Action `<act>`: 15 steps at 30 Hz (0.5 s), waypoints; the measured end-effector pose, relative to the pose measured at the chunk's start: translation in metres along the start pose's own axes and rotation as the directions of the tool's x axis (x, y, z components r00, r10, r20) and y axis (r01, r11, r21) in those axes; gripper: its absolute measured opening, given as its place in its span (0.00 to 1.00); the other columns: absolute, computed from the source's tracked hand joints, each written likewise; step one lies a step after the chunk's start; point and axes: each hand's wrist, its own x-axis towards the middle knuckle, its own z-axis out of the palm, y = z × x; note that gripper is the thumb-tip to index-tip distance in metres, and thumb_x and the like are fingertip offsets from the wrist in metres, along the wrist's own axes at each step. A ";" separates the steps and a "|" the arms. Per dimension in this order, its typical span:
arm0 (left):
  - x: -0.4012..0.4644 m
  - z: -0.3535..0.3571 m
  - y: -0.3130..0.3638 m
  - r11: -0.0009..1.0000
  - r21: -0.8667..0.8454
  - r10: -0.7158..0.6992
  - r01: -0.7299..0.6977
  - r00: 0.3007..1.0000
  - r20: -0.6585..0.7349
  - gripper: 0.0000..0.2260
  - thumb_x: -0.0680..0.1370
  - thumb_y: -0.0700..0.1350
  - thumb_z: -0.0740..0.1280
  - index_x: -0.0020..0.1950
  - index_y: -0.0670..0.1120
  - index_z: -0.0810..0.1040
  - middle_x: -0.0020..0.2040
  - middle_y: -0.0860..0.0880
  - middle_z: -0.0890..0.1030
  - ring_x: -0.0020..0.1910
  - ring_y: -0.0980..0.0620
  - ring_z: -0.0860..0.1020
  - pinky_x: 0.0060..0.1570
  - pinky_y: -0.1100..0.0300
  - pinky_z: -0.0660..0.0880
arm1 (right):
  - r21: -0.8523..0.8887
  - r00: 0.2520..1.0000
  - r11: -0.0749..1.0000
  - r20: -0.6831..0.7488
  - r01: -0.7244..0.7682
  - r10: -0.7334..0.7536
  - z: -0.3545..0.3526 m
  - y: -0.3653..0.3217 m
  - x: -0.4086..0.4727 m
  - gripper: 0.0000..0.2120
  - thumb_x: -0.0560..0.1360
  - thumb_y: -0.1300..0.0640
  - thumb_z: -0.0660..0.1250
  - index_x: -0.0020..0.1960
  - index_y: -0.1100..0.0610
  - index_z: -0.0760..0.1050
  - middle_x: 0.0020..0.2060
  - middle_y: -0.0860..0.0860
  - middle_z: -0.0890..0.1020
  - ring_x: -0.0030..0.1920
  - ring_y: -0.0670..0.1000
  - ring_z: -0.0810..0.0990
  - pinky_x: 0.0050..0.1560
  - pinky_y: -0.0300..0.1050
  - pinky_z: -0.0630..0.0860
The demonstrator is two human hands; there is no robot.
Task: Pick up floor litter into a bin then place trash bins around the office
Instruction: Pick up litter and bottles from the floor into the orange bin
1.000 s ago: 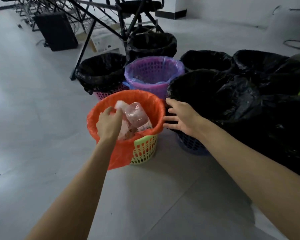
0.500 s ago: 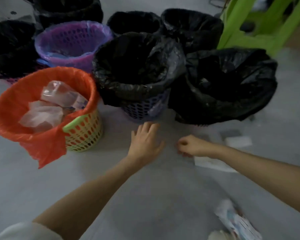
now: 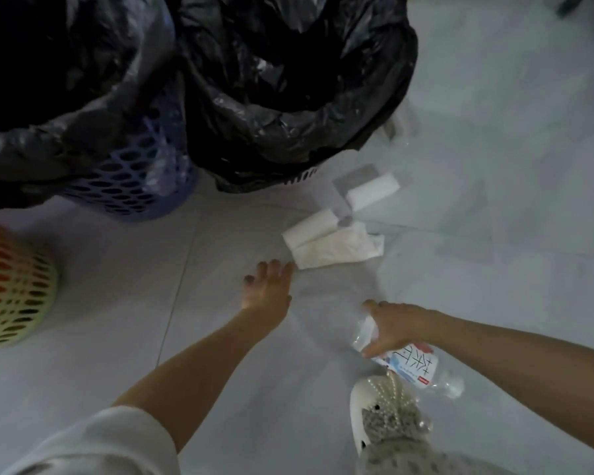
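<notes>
Your right hand (image 3: 396, 329) has its fingers curled over a clear, crinkled plastic bottle (image 3: 414, 363) with a white printed label, lying on the smooth grey tiled floor (image 3: 117, 303) just beside your shoe (image 3: 381, 409). Your left hand (image 3: 268, 289) is spread with fingers relaxed, its fingertips beside crumpled white tissue paper (image 3: 333, 246). Beyond it stand a blue perforated bin (image 3: 134, 186) and another bin, both lined with glossy, wrinkled black bags (image 3: 288, 97). A yellow lattice bin (image 3: 11, 296) sits at the left.
</notes>
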 end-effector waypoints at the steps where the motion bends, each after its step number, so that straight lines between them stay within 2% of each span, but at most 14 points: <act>1: 0.001 0.004 0.000 1.000 0.013 0.012 -0.012 1.000 -0.023 0.25 0.79 0.44 0.61 0.75 0.47 0.58 0.71 0.45 0.62 0.69 0.43 0.63 0.61 0.50 0.68 | 0.000 1.000 1.000 0.000 0.019 -0.019 0.002 -0.001 0.001 0.44 0.69 0.40 0.69 0.75 0.57 0.51 0.66 0.55 0.71 0.61 0.56 0.76 0.55 0.47 0.74; 3: 0.003 0.008 0.000 0.998 0.042 0.040 -0.039 0.999 -0.027 0.21 0.78 0.39 0.59 0.71 0.45 0.63 0.67 0.44 0.67 0.65 0.43 0.68 0.58 0.52 0.70 | -0.021 0.998 0.999 -0.053 0.039 -0.041 0.002 -0.001 0.002 0.40 0.70 0.42 0.67 0.74 0.57 0.53 0.64 0.55 0.73 0.59 0.56 0.78 0.51 0.45 0.73; 5: 0.007 0.007 -0.002 1.000 -0.012 0.024 -0.024 0.999 -0.037 0.21 0.77 0.36 0.58 0.71 0.44 0.63 0.66 0.44 0.68 0.64 0.43 0.69 0.58 0.52 0.71 | -0.013 0.987 0.999 -0.157 0.035 -0.036 -0.003 0.001 0.003 0.38 0.71 0.42 0.65 0.73 0.56 0.54 0.61 0.55 0.75 0.56 0.57 0.79 0.47 0.44 0.72; 6: 0.009 0.003 -0.003 0.998 -0.061 -0.001 -0.004 0.997 -0.082 0.21 0.77 0.35 0.58 0.70 0.43 0.64 0.64 0.43 0.70 0.63 0.43 0.71 0.58 0.51 0.71 | 0.009 0.971 1.000 -0.238 0.029 -0.026 -0.005 0.004 0.004 0.36 0.71 0.42 0.64 0.72 0.55 0.54 0.60 0.56 0.75 0.55 0.58 0.80 0.47 0.44 0.72; 8: 0.018 -0.006 -0.003 0.990 -0.133 0.003 -0.045 0.955 -0.296 0.21 0.72 0.30 0.62 0.64 0.40 0.72 0.57 0.40 0.75 0.55 0.39 0.77 0.51 0.49 0.75 | 0.061 0.906 0.998 -0.423 0.030 -0.002 -0.011 0.010 0.004 0.34 0.71 0.41 0.62 0.71 0.54 0.57 0.59 0.55 0.75 0.54 0.58 0.80 0.50 0.46 0.74; 10: 0.026 -0.014 0.000 0.990 -0.082 0.071 -0.113 0.915 -0.397 0.23 0.63 0.29 0.70 0.57 0.39 0.78 0.49 0.38 0.80 0.44 0.37 0.81 0.41 0.50 0.78 | 0.088 0.842 0.995 -0.539 0.041 0.013 -0.015 0.014 0.004 0.32 0.72 0.41 0.61 0.71 0.53 0.58 0.58 0.55 0.75 0.55 0.57 0.79 0.52 0.47 0.74; 11: 0.033 -0.017 0.003 0.992 -0.034 0.094 -0.119 0.903 -0.419 0.25 0.60 0.31 0.74 0.57 0.41 0.80 0.49 0.38 0.81 0.42 0.38 0.81 0.39 0.50 0.78 | 0.119 0.816 0.992 -0.577 0.050 0.028 -0.017 0.016 0.005 0.32 0.72 0.41 0.61 0.71 0.53 0.58 0.58 0.55 0.75 0.55 0.56 0.79 0.52 0.47 0.75; 13: 0.047 -0.028 0.016 0.994 0.020 0.104 -0.106 0.893 -0.439 0.31 0.54 0.36 0.79 0.57 0.46 0.81 0.53 0.40 0.82 0.43 0.40 0.82 0.41 0.50 0.79 | 0.202 0.788 0.978 -0.610 0.052 0.084 -0.021 0.019 0.008 0.31 0.73 0.42 0.61 0.71 0.53 0.58 0.57 0.54 0.75 0.56 0.56 0.78 0.54 0.48 0.75; 14: 0.052 -0.034 0.023 0.993 0.052 0.116 -0.103 0.897 -0.427 0.33 0.55 0.40 0.80 0.59 0.49 0.80 0.57 0.40 0.80 0.48 0.40 0.81 0.44 0.50 0.78 | 0.243 0.784 0.969 -0.610 0.046 0.115 -0.022 0.019 0.009 0.30 0.73 0.42 0.61 0.71 0.52 0.57 0.57 0.54 0.75 0.56 0.56 0.78 0.54 0.48 0.74; 15: 0.058 -0.037 0.031 0.992 0.072 0.121 -0.101 0.917 -0.379 0.33 0.61 0.45 0.78 0.65 0.51 0.75 0.65 0.40 0.75 0.57 0.40 0.78 0.52 0.49 0.76 | 0.273 0.782 0.961 -0.608 0.041 0.139 -0.023 0.021 0.010 0.30 0.74 0.42 0.61 0.71 0.52 0.57 0.57 0.54 0.75 0.56 0.56 0.78 0.54 0.48 0.74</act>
